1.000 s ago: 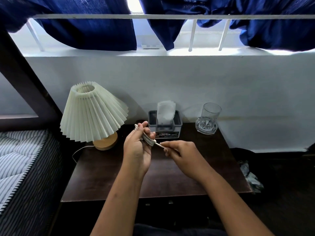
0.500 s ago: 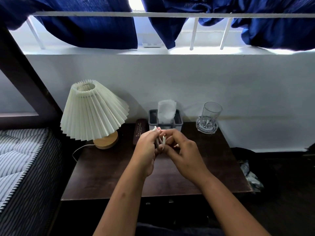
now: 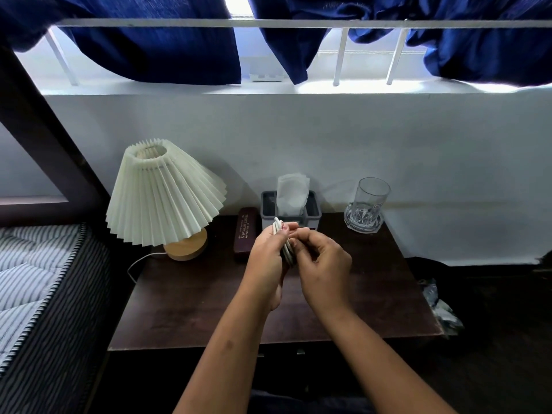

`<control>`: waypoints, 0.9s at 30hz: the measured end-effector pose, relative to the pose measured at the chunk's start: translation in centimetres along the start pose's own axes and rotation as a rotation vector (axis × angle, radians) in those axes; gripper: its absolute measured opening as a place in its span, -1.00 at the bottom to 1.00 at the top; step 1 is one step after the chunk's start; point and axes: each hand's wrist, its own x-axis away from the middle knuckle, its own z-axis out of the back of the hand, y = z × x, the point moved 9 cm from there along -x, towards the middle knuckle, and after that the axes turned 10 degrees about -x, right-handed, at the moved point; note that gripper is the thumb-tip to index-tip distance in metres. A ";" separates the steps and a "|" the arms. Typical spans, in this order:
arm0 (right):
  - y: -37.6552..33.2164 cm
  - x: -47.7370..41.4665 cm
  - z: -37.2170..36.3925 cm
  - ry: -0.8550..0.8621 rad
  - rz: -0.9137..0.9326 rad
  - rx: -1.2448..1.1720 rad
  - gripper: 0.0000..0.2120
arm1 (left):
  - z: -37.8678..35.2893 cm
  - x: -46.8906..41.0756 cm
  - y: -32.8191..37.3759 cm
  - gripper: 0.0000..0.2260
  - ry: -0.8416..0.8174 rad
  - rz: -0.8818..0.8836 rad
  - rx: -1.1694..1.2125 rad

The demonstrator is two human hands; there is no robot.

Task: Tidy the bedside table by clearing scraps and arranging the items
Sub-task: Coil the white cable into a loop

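A coiled white cable (image 3: 282,238) is held upright over the middle of the dark bedside table (image 3: 191,300). My left hand (image 3: 267,258) grips the coil from the left. My right hand (image 3: 324,261) closes on the coil's lower part from the right, fingers curled against it. The cable's end is hidden between my hands. On the table behind stand a pleated cream lamp (image 3: 162,201), a dark glasses case (image 3: 245,233), a grey tissue holder (image 3: 291,206) and a clear glass (image 3: 369,204) on a glass coaster.
A striped mattress (image 3: 33,279) borders the table on the left, with a dark bed post above it. The lamp's white cord (image 3: 140,261) runs off the table's left edge. Crumpled plastic (image 3: 439,306) lies on the floor at right. A white wall and window bars stand behind.
My right hand has come in from the right, where it held the cable's free end out, and now closes against the coil in my left hand. The glasses case has become visible.
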 end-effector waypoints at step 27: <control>0.4 -0.5 -1.5 -0.315 -0.057 -0.102 -0.92 | 0.2 -0.6 -0.6 -0.71 -0.111 0.101 0.468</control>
